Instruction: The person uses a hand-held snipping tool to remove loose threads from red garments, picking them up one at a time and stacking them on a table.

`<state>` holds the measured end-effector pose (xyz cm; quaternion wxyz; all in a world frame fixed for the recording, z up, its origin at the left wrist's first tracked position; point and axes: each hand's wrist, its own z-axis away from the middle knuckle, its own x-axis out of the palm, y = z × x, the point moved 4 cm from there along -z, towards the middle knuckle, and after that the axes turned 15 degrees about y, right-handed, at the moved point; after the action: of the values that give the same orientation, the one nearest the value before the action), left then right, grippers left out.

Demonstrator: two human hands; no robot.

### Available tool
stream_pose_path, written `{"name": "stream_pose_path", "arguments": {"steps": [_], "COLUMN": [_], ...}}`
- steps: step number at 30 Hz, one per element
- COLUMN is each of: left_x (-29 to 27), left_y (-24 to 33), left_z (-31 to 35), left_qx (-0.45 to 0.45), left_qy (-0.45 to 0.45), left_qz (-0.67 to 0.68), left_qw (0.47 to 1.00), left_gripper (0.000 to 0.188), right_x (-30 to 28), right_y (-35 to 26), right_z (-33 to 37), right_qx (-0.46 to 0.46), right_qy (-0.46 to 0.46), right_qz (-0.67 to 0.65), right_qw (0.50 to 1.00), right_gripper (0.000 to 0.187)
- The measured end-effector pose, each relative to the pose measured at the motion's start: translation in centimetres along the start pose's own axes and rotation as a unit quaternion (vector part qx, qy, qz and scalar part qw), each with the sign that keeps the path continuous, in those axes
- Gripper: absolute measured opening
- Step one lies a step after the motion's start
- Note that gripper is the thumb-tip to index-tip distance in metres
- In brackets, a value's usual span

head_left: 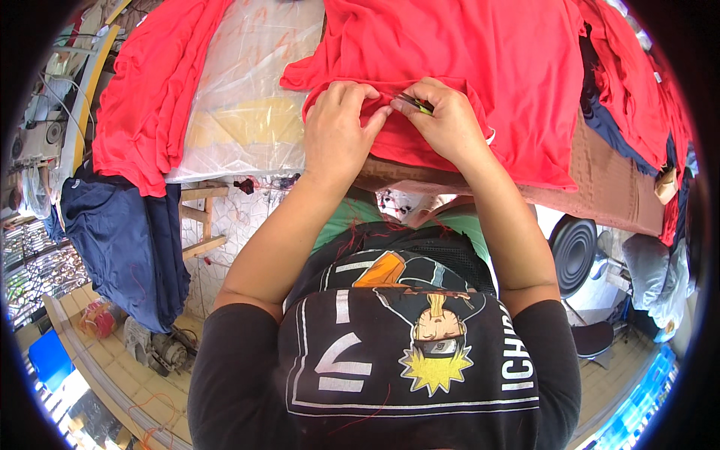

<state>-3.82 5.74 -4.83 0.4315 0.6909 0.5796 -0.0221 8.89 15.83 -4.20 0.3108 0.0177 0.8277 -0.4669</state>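
A red fabric garment (457,49) lies spread over the work surface in front of me, its near edge bunched up between my hands. My left hand (335,135) pinches a fold of this cloth between thumb and fingertips. Close beside it, my right hand (450,124) is closed around small thread snips (420,105), dark with a yellow-green part. The thumbs of both hands almost meet at the fold. The snips' blades are partly hidden by my fingers, so whether they touch a thread cannot be made out.
Left of the garment lies a clear plastic-wrapped bundle (247,112), with another red garment (154,90) beyond it. Dark blue cloth (124,240) hangs at the left edge. Brown cardboard (611,176) lies under the garment; more red clothes (630,82) are piled at right.
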Motion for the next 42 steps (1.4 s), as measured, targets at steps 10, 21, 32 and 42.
{"name": "stream_pose_path", "arguments": {"steps": [10,21,32,42], "left_x": [-3.4,-4.6,-5.6,-13.8], "left_y": [-0.5,0.0,0.3,-4.0], "left_z": [0.3,1.9,1.7,-2.4], "left_qx": [-0.065,-0.081,-0.05,-0.011], "left_qy": [-0.139,-0.164,-0.17,-0.187], "left_qz": [0.095,0.123,0.108,-0.221], "left_qw": [0.984,0.975,0.978,0.957], "left_gripper": [0.01,0.01,0.01,0.04], "right_x": [-1.0,-1.4,-1.1,-2.1], "right_y": [-1.0,-2.3,-2.8,-2.9], "right_z": [1.6,3.1,2.9,0.0], "right_qx": [0.011,-0.098,-0.125,0.008], "right_qy": [-0.053,-0.13,-0.119,-0.061], "right_qz": [-0.038,-0.047,0.013,0.092], "right_qw": [0.998,0.986,0.985,0.994], "right_gripper": [0.022,0.023,0.019,0.021]}}
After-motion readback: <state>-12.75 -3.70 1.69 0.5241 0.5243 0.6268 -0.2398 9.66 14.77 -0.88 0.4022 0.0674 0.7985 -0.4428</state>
